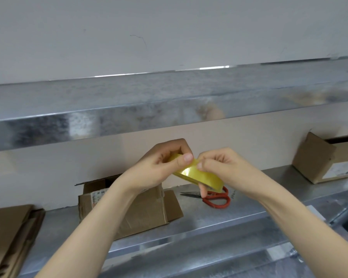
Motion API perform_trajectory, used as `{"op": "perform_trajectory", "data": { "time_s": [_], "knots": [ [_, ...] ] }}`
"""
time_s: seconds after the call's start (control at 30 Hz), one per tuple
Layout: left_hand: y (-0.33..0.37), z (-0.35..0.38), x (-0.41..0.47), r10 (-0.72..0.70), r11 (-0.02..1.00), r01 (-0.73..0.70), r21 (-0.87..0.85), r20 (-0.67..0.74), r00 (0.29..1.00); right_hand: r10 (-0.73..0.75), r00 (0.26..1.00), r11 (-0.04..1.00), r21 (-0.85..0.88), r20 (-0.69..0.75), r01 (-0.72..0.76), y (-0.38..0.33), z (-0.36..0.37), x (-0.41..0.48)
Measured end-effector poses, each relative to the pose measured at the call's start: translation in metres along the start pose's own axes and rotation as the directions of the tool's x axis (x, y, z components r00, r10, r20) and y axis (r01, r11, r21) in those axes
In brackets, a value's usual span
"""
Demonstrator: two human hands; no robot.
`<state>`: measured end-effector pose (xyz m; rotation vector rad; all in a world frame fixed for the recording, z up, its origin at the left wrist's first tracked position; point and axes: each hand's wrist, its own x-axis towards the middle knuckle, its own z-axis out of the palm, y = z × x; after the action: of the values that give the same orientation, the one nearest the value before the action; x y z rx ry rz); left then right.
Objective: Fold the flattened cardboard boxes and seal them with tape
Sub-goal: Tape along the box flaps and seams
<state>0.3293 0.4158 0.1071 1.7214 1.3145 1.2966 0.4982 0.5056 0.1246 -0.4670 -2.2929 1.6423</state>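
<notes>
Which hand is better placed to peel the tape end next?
Probably the right hand: it pinches the rim of the tape roll, while the left hand grips the roll steady.

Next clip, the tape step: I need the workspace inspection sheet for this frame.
Surface: metal shelf, carrying boxes and scissors.
Job's things: yellow tape roll held in the air; open box under the left forearm; flattened boxes stacked far left; far-right box standing assembled; red-handled scissors lying flat behind the roll.
Clutter: nothing seen.
Grips: left hand curled round the roll, thumb on top; right hand pinches its rim.
Cables: nothing seen.
Surroundings: upper shelf overhead, pale wall behind.
</notes>
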Motion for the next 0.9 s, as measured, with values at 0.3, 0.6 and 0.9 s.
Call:
{"op": "perform_trajectory", "data": {
  "time_s": [0.3, 0.6, 0.9],
  "knots": [
    [-0.002, -0.007, -0.003, -0.031, 0.991, 0.027, -0.131, -0.034, 0.999, -0.099, 0.986, 0.989, 0.124, 0.133, 0.083, 0.001, -0.005, -0.003],
    [-0.003, -0.006, 0.0, -0.078, 0.997, 0.076, -0.019, -0.146, 0.986, -0.054, 0.993, 0.971, 0.237, 0.108, 0.027, 0.007, -0.002, 0.0],
    [-0.005, 0.017, 0.001, -0.392, 0.904, 0.423, -0.06, -0.513, 0.764, -0.019, 0.987, 0.95, 0.306, -0.16, 0.068, 0.03, 0.004, 0.003]
  ]
}}
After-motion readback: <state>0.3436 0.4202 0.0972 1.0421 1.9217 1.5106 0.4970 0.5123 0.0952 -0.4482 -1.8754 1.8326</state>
